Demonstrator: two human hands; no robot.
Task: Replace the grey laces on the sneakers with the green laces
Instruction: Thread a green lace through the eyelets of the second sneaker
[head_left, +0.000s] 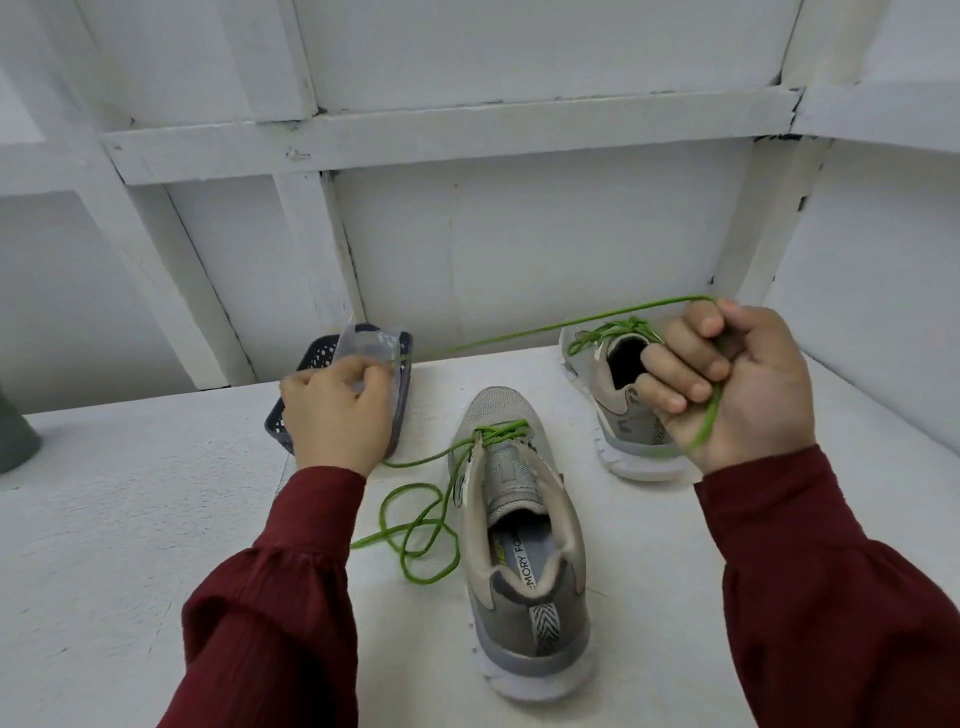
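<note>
A grey sneaker (524, 551) stands in the middle of the white table, heel toward me, with a green lace (415, 525) threaded through its lowest eyelets and coiled loosely to its left. A second grey sneaker (618, 400) at the back right carries a tied green lace. My left hand (337, 410) pinches one part of the lace above a dark basket. My right hand (737, 384) grips the lace in a closed fist in front of the second sneaker. The lace runs taut between both hands.
A dark mesh basket (311, 358) with a clear plastic bag (371, 343) in it stands at the back left, partly behind my left hand. A grey object (15, 441) shows at the left edge. White panelled walls close in the table's back and right.
</note>
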